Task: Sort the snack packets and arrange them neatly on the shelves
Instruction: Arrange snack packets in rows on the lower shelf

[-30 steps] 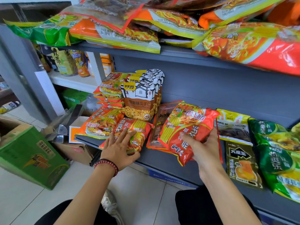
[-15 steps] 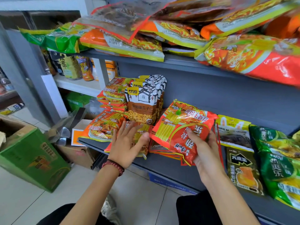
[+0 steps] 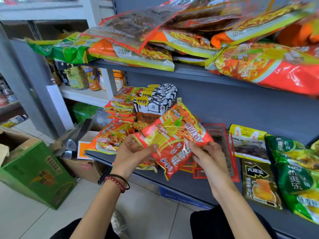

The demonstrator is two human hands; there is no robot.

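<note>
**Operator:** What am I holding?

**Spotter:** On the head camera, a red noodle packet (image 3: 174,135), printed face toward you. You hold it in the air over the front of the lower shelf (image 3: 188,185). It hangs in front of the brown seed pouches (image 3: 151,109), which stand upright at the back.

**Operator:** And my hands?

**Spotter:** Your left hand (image 3: 133,156), above the bead bracelet (image 3: 115,182), lies palm up. Its fingers curl under the packet's left corner and its thumb presses on the front. Your right hand (image 3: 207,159) pinches the right corner between thumb and curled fingers. Both grip the same packet.

**Operator:** Which way does it point?

**Spotter:** You hold it cornerwise, like a diamond. One corner points up and away at the seed pouches, and the opposite corner points down toward you. Its edges look about equal from here, so I cannot tell which way the long axis runs. The lettering sits askew, not level to you.

**Operator:** What lies around it?

**Spotter:** Another orange packet (image 3: 146,167) lies flat on the shelf under your left hand. Further left lies a flat orange packet (image 3: 110,137), with a stack of orange packets (image 3: 120,104) behind it, just beside the pouches. Dark red-bordered packets (image 3: 222,149) lie flat below your right hand. To their right come a yellow-and-white bag (image 3: 248,142), an olive bag (image 3: 260,185) and green packets (image 3: 296,178). The upper shelf (image 3: 189,70) carries a loose heap of big bags (image 3: 155,49). A green carton (image 3: 36,173) stands on the floor at your left.
</note>
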